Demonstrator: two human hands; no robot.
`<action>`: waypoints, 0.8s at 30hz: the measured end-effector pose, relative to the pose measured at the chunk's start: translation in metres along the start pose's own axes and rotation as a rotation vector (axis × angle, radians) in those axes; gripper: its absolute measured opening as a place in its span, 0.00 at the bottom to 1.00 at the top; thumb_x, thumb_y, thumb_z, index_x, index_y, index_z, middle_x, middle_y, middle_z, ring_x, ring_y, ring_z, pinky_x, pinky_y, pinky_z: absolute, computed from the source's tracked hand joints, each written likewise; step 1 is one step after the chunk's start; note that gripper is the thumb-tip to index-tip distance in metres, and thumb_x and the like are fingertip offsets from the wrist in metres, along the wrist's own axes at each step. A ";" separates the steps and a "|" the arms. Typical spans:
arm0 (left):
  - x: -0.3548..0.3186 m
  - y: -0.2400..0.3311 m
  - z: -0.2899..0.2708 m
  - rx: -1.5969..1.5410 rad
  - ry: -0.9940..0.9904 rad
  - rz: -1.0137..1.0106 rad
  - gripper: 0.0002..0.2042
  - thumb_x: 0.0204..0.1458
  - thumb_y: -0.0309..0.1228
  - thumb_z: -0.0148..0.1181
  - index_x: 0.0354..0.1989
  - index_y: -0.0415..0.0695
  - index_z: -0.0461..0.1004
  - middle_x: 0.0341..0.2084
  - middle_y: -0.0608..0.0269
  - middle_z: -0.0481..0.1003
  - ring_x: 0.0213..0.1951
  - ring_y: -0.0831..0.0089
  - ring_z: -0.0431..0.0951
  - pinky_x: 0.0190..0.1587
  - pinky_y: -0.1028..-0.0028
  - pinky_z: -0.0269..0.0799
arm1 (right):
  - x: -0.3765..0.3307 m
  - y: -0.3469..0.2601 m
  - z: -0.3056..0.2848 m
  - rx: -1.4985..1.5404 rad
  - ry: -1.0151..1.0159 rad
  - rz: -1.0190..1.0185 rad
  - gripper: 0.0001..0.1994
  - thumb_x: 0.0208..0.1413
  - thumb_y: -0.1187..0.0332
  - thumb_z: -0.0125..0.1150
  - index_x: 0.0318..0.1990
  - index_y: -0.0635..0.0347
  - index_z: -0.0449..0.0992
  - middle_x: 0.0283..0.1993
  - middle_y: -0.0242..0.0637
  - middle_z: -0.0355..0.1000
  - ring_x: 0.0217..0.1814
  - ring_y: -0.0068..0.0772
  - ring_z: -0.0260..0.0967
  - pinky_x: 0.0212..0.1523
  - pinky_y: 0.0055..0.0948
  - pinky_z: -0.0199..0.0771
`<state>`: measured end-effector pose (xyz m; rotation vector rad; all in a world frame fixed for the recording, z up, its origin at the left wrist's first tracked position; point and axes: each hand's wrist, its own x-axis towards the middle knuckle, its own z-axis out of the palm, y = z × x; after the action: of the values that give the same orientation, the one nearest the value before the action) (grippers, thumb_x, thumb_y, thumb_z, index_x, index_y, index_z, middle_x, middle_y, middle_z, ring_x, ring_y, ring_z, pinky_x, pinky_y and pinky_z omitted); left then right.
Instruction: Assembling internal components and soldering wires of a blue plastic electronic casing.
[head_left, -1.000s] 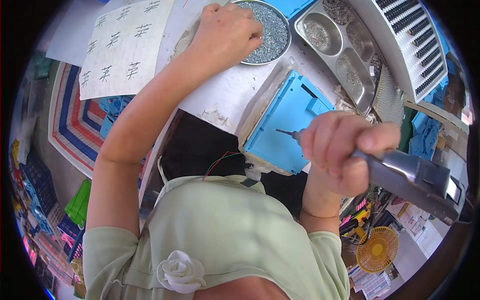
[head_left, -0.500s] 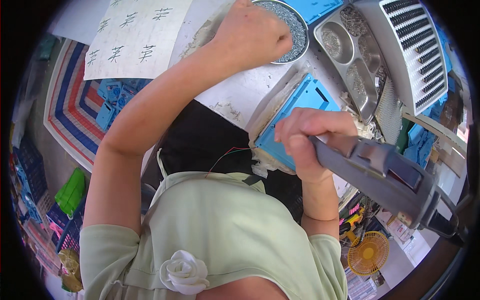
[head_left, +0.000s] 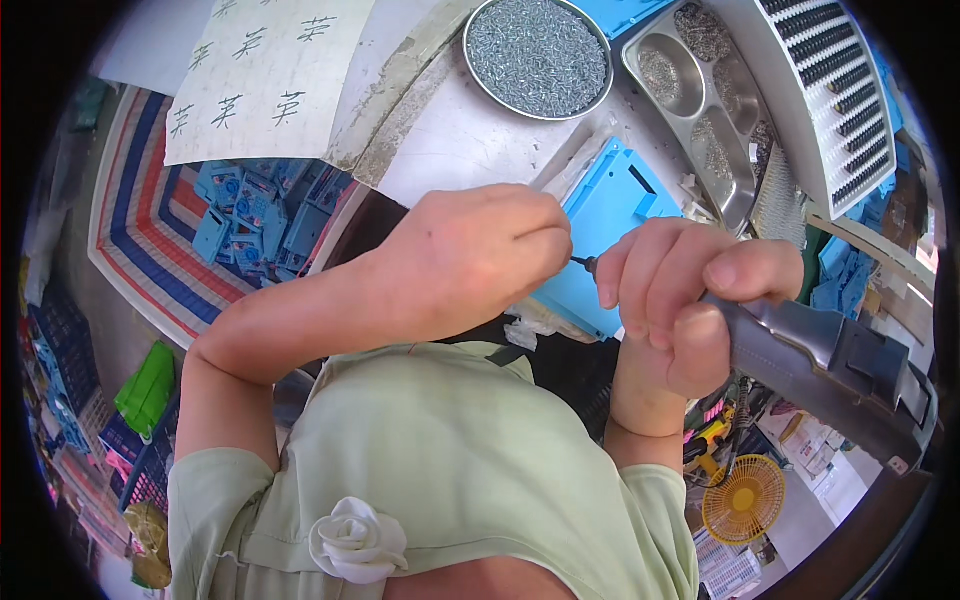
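From where I'm standing, with twelve o'clock straight out ahead of the pale green top point(head_left: 450, 430), the right hand point(head_left: 695, 300) has its fingers wrapped firmly around a dark grey power screwdriver point(head_left: 815, 365). The tool's heavy body sticks out toward four o'clock of that hand, and its thin bit point(head_left: 588, 264) points out between nine and ten, straight at the left hand point(head_left: 480, 255).

The left hand is curled nearly closed, knuckles up, its thumb and forefinger brought together close to the bit's tip. The fingertips are hidden from here, so I can't tell whether they pinch anything or touch the bit.

The blue plastic panel point(head_left: 608, 215) sits between the two hands and a little beyond them, partly covered by both: between two and three o'clock from the left hand, between ten and eleven from the right. I can't make out whether either hand touches it.

At about half past twelve from the left hand stands a round metal bowl point(head_left: 540, 60) full of small silvery screws. A handwritten paper sheet point(head_left: 260, 85) lies toward ten, and blue plastic parts point(head_left: 262, 215) are heaped on striped sheeting point(head_left: 140, 200) toward nine. From the right hand, a compartmented steel tray point(head_left: 695, 125) is at twelve, and a white rack point(head_left: 835, 105) with black rows at one.
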<state>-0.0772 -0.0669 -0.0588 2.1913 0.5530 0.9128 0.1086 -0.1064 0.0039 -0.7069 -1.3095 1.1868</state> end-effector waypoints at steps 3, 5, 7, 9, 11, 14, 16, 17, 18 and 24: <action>-0.004 -0.005 0.006 -0.014 0.007 0.080 0.11 0.41 0.20 0.69 0.27 0.40 0.70 0.33 0.59 0.78 0.31 0.62 0.80 0.31 0.69 0.76 | -0.002 -0.002 -0.001 -0.003 0.006 -0.031 0.13 0.67 0.67 0.58 0.53 0.54 0.64 0.22 0.28 0.64 0.21 0.24 0.61 0.24 0.30 0.70; -0.006 -0.007 0.009 -0.028 0.059 0.130 0.10 0.41 0.19 0.69 0.27 0.40 0.71 0.32 0.59 0.79 0.30 0.62 0.80 0.29 0.70 0.77 | -0.001 -0.004 -0.001 -0.007 -0.004 -0.045 0.12 0.67 0.67 0.58 0.53 0.54 0.64 0.22 0.28 0.64 0.21 0.24 0.61 0.24 0.30 0.70; -0.008 -0.008 0.013 -0.041 0.097 0.158 0.10 0.42 0.18 0.69 0.27 0.40 0.71 0.32 0.58 0.79 0.29 0.62 0.81 0.28 0.70 0.77 | 0.000 -0.005 -0.002 0.001 -0.023 -0.056 0.13 0.67 0.66 0.58 0.53 0.54 0.64 0.22 0.28 0.64 0.21 0.23 0.61 0.24 0.29 0.70; -0.012 -0.010 0.016 -0.047 0.121 0.160 0.11 0.42 0.17 0.70 0.27 0.41 0.71 0.32 0.57 0.81 0.28 0.62 0.81 0.28 0.70 0.78 | -0.001 -0.006 -0.003 0.012 -0.038 -0.072 0.13 0.68 0.66 0.58 0.54 0.54 0.64 0.23 0.27 0.64 0.21 0.23 0.62 0.24 0.29 0.70; -0.016 -0.012 0.023 -0.071 0.151 0.143 0.12 0.42 0.17 0.70 0.28 0.41 0.70 0.33 0.56 0.81 0.28 0.62 0.82 0.27 0.69 0.78 | -0.002 -0.007 -0.004 0.018 -0.041 -0.095 0.13 0.68 0.65 0.57 0.54 0.54 0.64 0.23 0.26 0.65 0.21 0.23 0.62 0.25 0.28 0.70; -0.018 -0.013 0.028 -0.118 0.196 0.123 0.13 0.43 0.16 0.71 0.30 0.42 0.70 0.34 0.55 0.82 0.28 0.62 0.83 0.27 0.70 0.78 | -0.002 -0.008 -0.004 0.032 -0.047 -0.128 0.13 0.68 0.65 0.58 0.54 0.53 0.64 0.23 0.26 0.65 0.22 0.23 0.63 0.25 0.28 0.70; -0.017 -0.013 0.030 -0.148 0.211 0.122 0.14 0.43 0.16 0.71 0.31 0.42 0.70 0.35 0.55 0.83 0.28 0.62 0.83 0.27 0.70 0.78 | -0.002 -0.010 -0.003 0.023 -0.045 -0.137 0.13 0.68 0.64 0.58 0.55 0.53 0.64 0.23 0.25 0.66 0.22 0.22 0.63 0.25 0.28 0.70; -0.018 -0.013 0.031 -0.154 0.213 0.124 0.14 0.43 0.16 0.70 0.31 0.42 0.70 0.35 0.55 0.83 0.28 0.62 0.83 0.27 0.70 0.78 | -0.002 -0.010 -0.002 0.023 -0.049 -0.139 0.13 0.68 0.64 0.58 0.55 0.52 0.64 0.23 0.25 0.66 0.22 0.22 0.63 0.25 0.28 0.70; -0.018 -0.013 0.031 -0.159 0.215 0.126 0.14 0.44 0.16 0.70 0.31 0.42 0.70 0.35 0.54 0.83 0.28 0.62 0.83 0.27 0.70 0.78 | -0.002 -0.010 -0.002 0.021 -0.051 -0.140 0.13 0.68 0.64 0.57 0.55 0.52 0.64 0.23 0.25 0.66 0.22 0.22 0.63 0.25 0.28 0.70; -0.017 -0.014 0.034 -0.183 0.247 0.165 0.13 0.43 0.15 0.70 0.30 0.42 0.70 0.35 0.52 0.82 0.29 0.61 0.83 0.29 0.70 0.79 | -0.003 -0.011 -0.003 0.023 -0.059 -0.143 0.13 0.68 0.64 0.57 0.55 0.53 0.64 0.23 0.25 0.66 0.22 0.22 0.63 0.25 0.28 0.69</action>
<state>-0.0649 -0.0824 -0.0935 1.9939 0.3891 1.2815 0.1146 -0.1120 0.0119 -0.5558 -1.3704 1.1128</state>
